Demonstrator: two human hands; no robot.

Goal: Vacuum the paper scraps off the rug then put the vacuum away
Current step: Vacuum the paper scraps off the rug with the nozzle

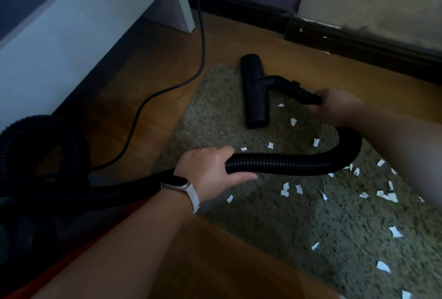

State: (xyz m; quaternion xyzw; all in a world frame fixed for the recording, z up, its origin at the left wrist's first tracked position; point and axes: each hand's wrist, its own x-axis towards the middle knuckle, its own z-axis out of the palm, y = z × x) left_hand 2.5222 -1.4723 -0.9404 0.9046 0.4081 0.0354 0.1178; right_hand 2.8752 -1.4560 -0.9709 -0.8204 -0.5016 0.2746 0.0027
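Vacuuming step, item by item.

Floor head (255, 90): black, flat on the far end of the rug (275, 222), its long edge running away from the viewer. Short neck leads right into the grip end of the hose.

Right hand (334, 107): fingers wrapped around the grip end just behind the neck, closed on it. Steering comes from here.

Left hand (210, 169): fingers clamped around the ribbed hose (299, 164) partway along, watch (181, 185) on the wrist. Between the two hands the hose bows in a loop across the rug, lying over some scraps.

Paper scraps (284, 189): white, many, scattered over the near and right parts of the rug; a few lie close beside the head, none visibly under it. A few white flecks by the skirting board (358, 42) may be strays.

Vacuum body: only a dark mass and coiled hose at the left edge; details hidden. Power cord (167, 88) trails over the wooden floor (148, 112) toward the white furniture (71, 35).

Judgement: little or nothing is collected yet. Good practice is to draw the head toward the body in slow overlapping strokes, sole kept flat so suction seals on the pile. The left hand should lift the hose loop clear, since dragging it could sweep scraps off the rug. Light paper may scatter ahead of a fast stroke; the pile may hold pieces, so repeat passes.
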